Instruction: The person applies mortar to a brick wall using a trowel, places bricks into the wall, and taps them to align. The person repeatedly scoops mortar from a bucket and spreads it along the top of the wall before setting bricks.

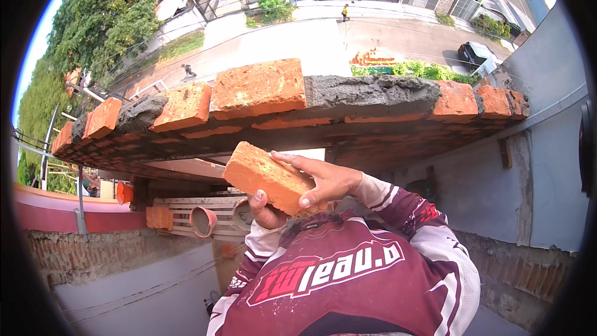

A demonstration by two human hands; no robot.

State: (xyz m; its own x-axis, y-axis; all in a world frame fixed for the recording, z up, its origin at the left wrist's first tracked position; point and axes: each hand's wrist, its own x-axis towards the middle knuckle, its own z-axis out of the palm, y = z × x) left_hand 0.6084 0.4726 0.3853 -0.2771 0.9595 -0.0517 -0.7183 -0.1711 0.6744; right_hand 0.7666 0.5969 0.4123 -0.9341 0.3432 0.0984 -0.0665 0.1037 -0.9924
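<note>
An orange-red brick [264, 177] is held tilted in front of my chest, between both hands. My left hand [266, 210] grips its lower left side, the thumb pressed on the edge and the other fingers mostly hidden. Over its right end lies my right hand [326, 179], thumb and fingers wrapped around it. Just beyond runs the top of a brick wall [292, 137]. A large brick [258, 87] sits on that course, and to its right spreads a bed of wet grey mortar [370, 91].
Below on the left, buckets [203, 221] stand on a slatted wooden platform [180, 211]. A grey wall [491, 186] rises at the right. Far below beyond the brick wall are a street [398, 34], a parked dark car [477, 53], stacked bricks [373, 58] and two people.
</note>
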